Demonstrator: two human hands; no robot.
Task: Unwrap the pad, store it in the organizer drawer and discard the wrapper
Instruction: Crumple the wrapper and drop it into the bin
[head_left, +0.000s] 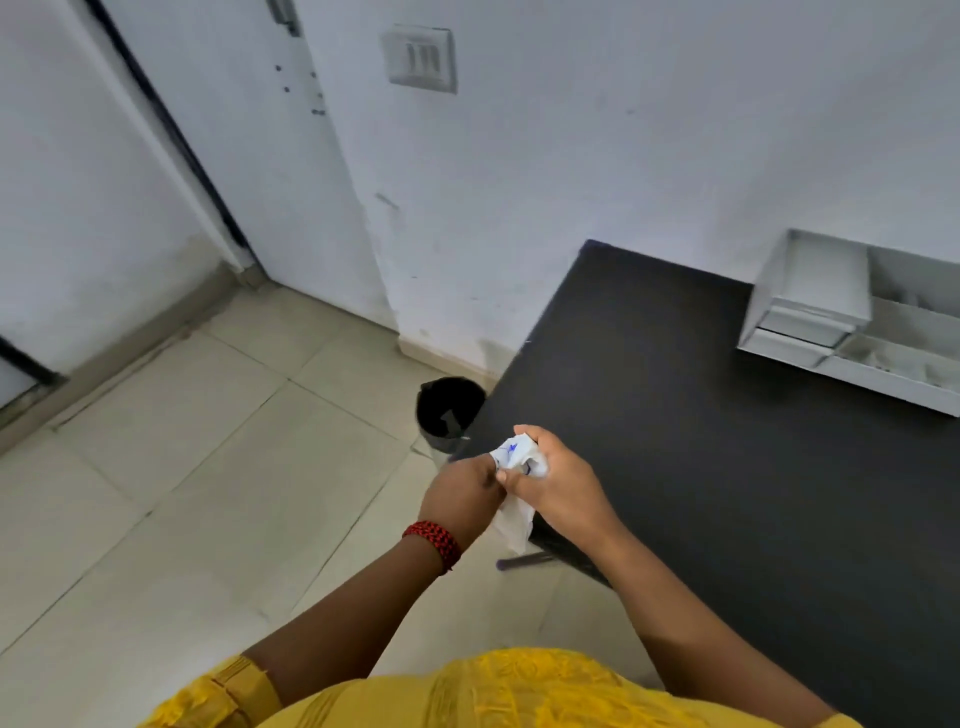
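Head view, looking down past a yellow garment (498, 691) at two bare forearms stretched out over the near left corner of a black table (727, 441). Right hand (558, 486) curled tight around a crumpled white wrapper (519, 454) with blue print, the bunched top showing between thumb and forefinger. Left hand (462, 491) closed as well, knuckles up, pressed against the right one and pinching the same white material where the two meet. A flat white tail (514, 525) hanging down below both hands, past the table edge; impossible to tell whether that is more wrapper or the pad itself. Red and black beaded bracelet (434, 545) around the left wrist. Just beyond the hands, on the tiled floor (182, 493) beside the table's left edge, a small black bin (449, 410), open at the top, with a dark liner inside. At the far right of the table, against the white wall (623, 156), a white organizer (852, 327) with stacked drawers, the top drawer (826, 283) pulled out toward the camera and a lower tray open to its right; contents too blurred to make out. Light switch plate (420, 58) high on the wall, a white door (249, 156) with a dark frame to the left. Hands held in the air, near the bin and well apart from the organizer.
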